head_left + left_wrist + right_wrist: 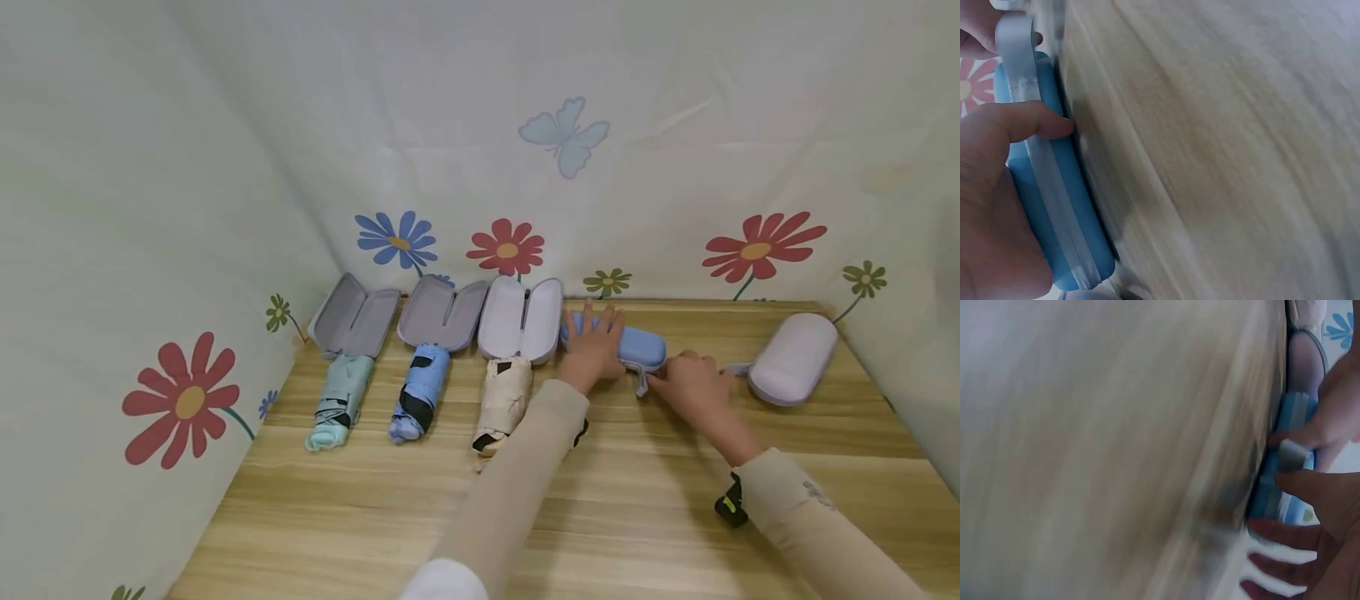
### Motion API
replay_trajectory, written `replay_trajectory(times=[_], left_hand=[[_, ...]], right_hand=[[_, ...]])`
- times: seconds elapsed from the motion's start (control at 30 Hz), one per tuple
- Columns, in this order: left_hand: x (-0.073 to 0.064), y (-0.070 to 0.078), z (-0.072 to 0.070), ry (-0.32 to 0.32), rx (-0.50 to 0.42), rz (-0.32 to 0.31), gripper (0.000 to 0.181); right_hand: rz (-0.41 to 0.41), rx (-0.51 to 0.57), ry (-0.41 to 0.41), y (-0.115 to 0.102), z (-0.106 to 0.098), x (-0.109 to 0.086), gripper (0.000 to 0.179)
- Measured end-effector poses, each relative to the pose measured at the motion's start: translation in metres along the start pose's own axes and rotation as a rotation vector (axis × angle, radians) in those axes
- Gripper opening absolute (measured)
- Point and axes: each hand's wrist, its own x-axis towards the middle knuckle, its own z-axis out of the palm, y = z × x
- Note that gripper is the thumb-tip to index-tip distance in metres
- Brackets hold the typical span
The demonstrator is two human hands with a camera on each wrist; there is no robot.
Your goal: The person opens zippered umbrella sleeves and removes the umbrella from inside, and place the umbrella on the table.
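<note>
In the head view my left hand [592, 350] lies over a blue zip case [642, 347], fingers spread on its top. The left wrist view shows that thumb [1054, 122] bent down over the grey zip band [1054, 187]. At the case's right end, my right hand [697, 392] pinches by the zip with thumb and fingers; the pull itself is hidden. A short grey strap [642, 385] hangs beside that thumb. The right wrist view is blurred, with the right hand [1329, 531] close to the blue case [1266, 497].
Left along the back stand three opened cases: dark grey [371, 321], grey [442, 312] and white [521, 321]. Before them lie folded umbrellas, teal [341, 396], blue [422, 387] and beige [504, 396]. A closed pale case [793, 358] stands right on the wooden table [637, 517].
</note>
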Motion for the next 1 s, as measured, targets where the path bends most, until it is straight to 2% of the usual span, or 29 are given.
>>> replay_trajectory(times=[0.1, 0.2, 0.43, 0.63, 0.8, 1.0], left_hand=[[0.002, 0.001, 0.002, 0.009, 0.017, 0.001, 0.096], [0.002, 0.001, 0.003, 0.012, 0.014, 0.006, 0.097], [0.005, 0.000, 0.004, -0.009, 0.003, -0.004, 0.098], [0.005, 0.000, 0.004, -0.014, -0.009, 0.000, 0.095], [0.006, 0.001, 0.003, -0.021, -0.011, -0.004, 0.093], [0.006, 0.000, 0.002, -0.021, -0.036, 0.001, 0.092]], right_hand=[[0.060, 0.001, 0.028, -0.008, 0.008, -0.001, 0.053], [0.089, 0.006, 0.079, -0.014, 0.014, -0.002, 0.058], [0.070, -0.012, 0.142, -0.022, 0.020, 0.001, 0.037], [0.069, -0.005, 0.188, -0.019, 0.023, 0.001, 0.026], [0.077, -0.003, 0.181, -0.019, 0.020, -0.001, 0.029], [0.135, -0.039, 0.120, -0.028, 0.015, -0.001, 0.045]])
